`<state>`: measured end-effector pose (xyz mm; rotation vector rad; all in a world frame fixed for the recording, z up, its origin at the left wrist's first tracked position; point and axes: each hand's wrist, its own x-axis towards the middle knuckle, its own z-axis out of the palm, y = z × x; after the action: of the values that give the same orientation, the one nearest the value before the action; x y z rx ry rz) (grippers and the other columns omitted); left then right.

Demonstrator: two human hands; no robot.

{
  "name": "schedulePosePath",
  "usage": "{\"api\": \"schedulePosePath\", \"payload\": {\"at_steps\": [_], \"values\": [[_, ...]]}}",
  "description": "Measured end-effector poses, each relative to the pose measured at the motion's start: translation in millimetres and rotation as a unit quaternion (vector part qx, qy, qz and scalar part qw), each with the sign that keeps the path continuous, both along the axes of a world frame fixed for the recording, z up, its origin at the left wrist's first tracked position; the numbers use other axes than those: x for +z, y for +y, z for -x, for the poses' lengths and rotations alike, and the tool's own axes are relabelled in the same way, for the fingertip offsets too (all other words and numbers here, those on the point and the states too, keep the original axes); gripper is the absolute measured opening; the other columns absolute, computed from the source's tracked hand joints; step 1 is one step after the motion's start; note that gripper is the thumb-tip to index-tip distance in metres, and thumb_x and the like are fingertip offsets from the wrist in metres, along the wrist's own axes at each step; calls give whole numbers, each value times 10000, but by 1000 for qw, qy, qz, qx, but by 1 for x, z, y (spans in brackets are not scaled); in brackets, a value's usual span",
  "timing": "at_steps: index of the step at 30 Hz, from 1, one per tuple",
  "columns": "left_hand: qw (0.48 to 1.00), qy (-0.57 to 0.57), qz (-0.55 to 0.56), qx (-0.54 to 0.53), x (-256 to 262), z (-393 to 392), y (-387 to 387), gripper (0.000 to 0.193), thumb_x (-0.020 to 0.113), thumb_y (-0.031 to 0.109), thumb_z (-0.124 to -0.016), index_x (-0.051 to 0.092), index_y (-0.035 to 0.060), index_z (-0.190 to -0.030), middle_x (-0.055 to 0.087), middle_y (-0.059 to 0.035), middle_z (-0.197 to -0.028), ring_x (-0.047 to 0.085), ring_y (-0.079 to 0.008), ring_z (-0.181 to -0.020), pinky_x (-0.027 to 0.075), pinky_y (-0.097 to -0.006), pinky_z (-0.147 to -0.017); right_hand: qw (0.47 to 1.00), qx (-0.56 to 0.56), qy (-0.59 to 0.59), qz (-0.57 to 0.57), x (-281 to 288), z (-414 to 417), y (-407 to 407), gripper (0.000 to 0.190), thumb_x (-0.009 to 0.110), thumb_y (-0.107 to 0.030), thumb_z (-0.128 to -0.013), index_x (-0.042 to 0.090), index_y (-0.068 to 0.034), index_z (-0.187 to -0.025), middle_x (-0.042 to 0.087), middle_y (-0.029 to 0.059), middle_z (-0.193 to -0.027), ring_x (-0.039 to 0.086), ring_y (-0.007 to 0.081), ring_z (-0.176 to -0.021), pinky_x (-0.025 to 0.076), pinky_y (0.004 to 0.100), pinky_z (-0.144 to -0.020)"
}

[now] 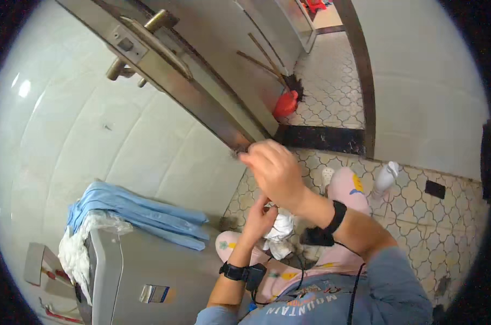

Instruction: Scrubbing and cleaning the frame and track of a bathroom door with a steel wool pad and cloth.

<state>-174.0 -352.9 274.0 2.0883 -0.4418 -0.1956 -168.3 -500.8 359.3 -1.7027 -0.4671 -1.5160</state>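
Observation:
My right hand (274, 172) is raised over the tiled floor, in front of the lower end of the open door's edge. Its fingers are bent together; whether they pinch something thin cannot be told. Just below it is my left hand (262, 219), its fingers curled with thumb and forefinger close together. Any small thing between them is too small to make out. A crumpled white cloth (281, 227) lies beneath my hands, between my knees, partly hidden by them. Black straps with small devices and cables are on both wrists.
An open door (196, 97) rises at upper left. Blue trousers (139, 211) and white fabric (72, 256) drape over a grey appliance (148, 268) at left. A white bottle (385, 178) stands right of my knee. Beyond the dark threshold (322, 138) are a red dustpan (286, 103) and a broom (295, 86).

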Motion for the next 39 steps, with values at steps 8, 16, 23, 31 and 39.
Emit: {"api": "schedulePosePath", "payload": {"at_steps": [8,16,23,31,39], "values": [[973,-210,-22,-96,1,0,8,387,525,-2,-774,447,45,-1150,568,-52,-965,524,-72,-723,425,-207,-603,995,-75,-63,16,122,-11,17,91,602,-48,-686,586,-42,-775,531,72,-750,538,238,-729,446,340,-614],[998,-33,-44,-14,6,0,15,501,489,13,-753,398,67,-1243,580,-73,-968,499,-83,-621,424,-222,-566,999,-12,21,30,-21,4,16,206,614,7,-626,575,-27,-825,536,101,-806,531,280,-723,444,351,-608],[999,-36,-13,-37,17,6,8,609,484,9,-754,291,86,-1327,550,-85,-1052,513,-107,-810,427,-218,-651,996,-3,83,44,-64,7,8,165,600,-65,-679,592,-46,-842,538,81,-831,532,265,-775,448,361,-640],[998,-33,-26,-50,36,10,11,684,445,-16,-756,226,156,-1381,572,-27,-948,468,-59,-605,413,-200,-554,991,-76,-64,86,124,-18,-10,62,579,-81,-703,574,-63,-763,540,101,-783,555,270,-768,463,368,-624],[996,-57,63,-11,71,8,11,476,444,22,-805,431,104,-1273,580,-11,-928,446,-50,-587,407,-204,-543,992,-44,-122,14,125,-26,-15,41,597,-84,-701,577,-51,-715,543,111,-710,561,301,-688,461,386,-611]]}}
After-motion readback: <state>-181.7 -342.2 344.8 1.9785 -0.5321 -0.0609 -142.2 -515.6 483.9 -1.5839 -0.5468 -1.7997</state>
